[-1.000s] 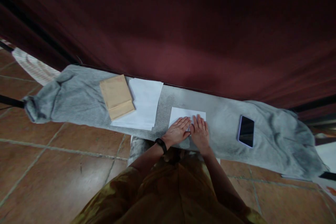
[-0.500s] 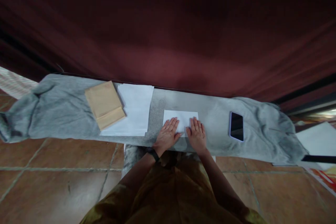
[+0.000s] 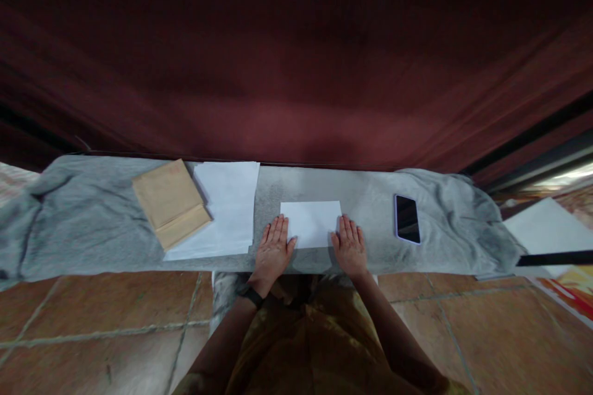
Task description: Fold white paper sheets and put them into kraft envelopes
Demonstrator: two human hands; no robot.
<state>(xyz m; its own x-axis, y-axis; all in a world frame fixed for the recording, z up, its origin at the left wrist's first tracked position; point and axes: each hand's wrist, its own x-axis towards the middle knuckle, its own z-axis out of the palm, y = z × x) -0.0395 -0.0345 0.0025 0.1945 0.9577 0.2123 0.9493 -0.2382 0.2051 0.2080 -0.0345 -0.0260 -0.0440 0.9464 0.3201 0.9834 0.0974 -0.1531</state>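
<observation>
A small white sheet of paper (image 3: 311, 223), perhaps folded, lies flat on the grey cloth between my hands. My left hand (image 3: 272, 247) rests flat at its left edge, fingers stretched forward and thumb touching the paper. At the right edge lies my right hand (image 3: 349, 247), also flat, with its thumb and fingertips on or beside the paper's border. Neither hand grips anything. A dark band sits on my left wrist. Left of my left hand is a stack of larger white paper sheets (image 3: 231, 210), partly covered by brown paper envelopes (image 3: 169, 194).
A phone (image 3: 407, 219) with a light purple edge lies to the right on the grey cloth (image 3: 370, 191). A dark red curtain-like surface (image 3: 296, 74) rises behind the bench. White board or paper (image 3: 551, 228) stands at the far right, and tiled floor (image 3: 115, 302) shows below.
My hands have slid outward from the top of the small paper to its left and right edges, uncovering its middle. The whole view has turned slightly.
</observation>
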